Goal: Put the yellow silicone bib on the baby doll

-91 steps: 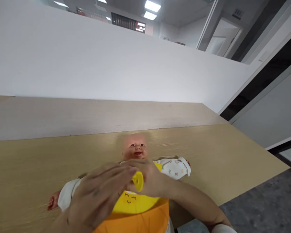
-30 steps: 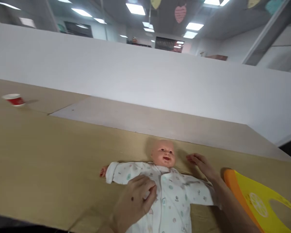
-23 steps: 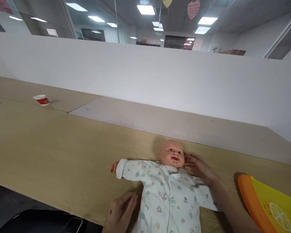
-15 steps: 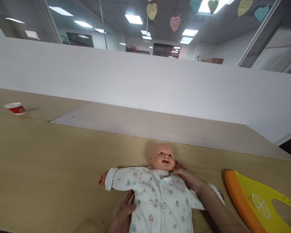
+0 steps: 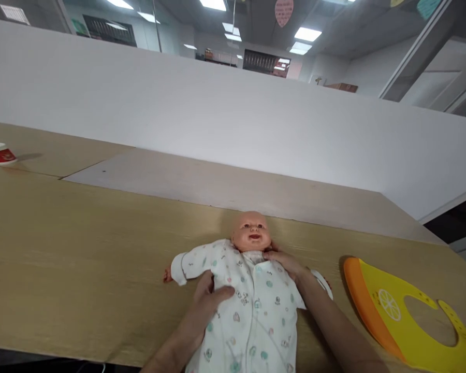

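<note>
A baby doll (image 5: 252,305) lies face up on the wooden table, its bald head (image 5: 252,230) pointing away from me. It wears a white long-sleeved garment with small coloured prints. My left hand (image 5: 209,303) grips the left side of its torso, thumb across the chest and the other fingers mostly hidden. At the right side of the doll's neck and shoulder is my right hand (image 5: 286,261), with fingertips out of sight behind the neck. Both sleeves stretch out sideways.
A yellow silicone bib (image 5: 407,280) with an orange pocket edge lies on the table (image 5: 101,248) to the right. A red and white paper cup (image 5: 0,154) stands far left. Behind the table runs a white wall (image 5: 217,114) with glass above.
My left hand has moved up the doll's side, its thumb now over the chest. My right hand stays by the neck. The doll appears slightly higher in view, and the camera view has shifted down.
</note>
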Demonstrator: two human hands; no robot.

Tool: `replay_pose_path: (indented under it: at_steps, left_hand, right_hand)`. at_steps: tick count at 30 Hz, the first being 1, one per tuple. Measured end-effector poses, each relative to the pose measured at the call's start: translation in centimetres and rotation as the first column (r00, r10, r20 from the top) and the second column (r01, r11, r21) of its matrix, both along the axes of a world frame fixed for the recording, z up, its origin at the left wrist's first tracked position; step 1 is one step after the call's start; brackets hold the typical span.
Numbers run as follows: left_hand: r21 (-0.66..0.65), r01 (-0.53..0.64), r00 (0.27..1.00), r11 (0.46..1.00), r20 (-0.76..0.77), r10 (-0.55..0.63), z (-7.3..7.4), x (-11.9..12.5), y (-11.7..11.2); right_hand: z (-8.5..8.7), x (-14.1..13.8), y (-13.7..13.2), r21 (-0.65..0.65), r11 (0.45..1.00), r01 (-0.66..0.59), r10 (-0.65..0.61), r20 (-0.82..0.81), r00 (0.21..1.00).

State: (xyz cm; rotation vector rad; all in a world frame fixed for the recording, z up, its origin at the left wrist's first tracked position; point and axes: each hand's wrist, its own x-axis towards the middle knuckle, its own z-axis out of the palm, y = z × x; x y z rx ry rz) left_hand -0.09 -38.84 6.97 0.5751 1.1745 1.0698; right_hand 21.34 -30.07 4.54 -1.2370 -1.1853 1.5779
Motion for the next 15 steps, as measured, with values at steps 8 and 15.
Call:
replay_pose_path:
  at_steps: [8,15]
  left_hand:
    - [0.092,0.029,0.999,0.995,0.020,-0.031,1.8,0.3,4.2]
    - [0.211,0.060,0.998,0.976,-0.025,-0.056,2.9,1.0,9.8]
  right_hand:
    - [4.3,1.0,2.5,-0.108,0.989,0.101,-0.110,-0.078,0.991]
    - [7.3,1.5,6.5,0.183,0.983,-0.018,0.031,-0.064,0.997]
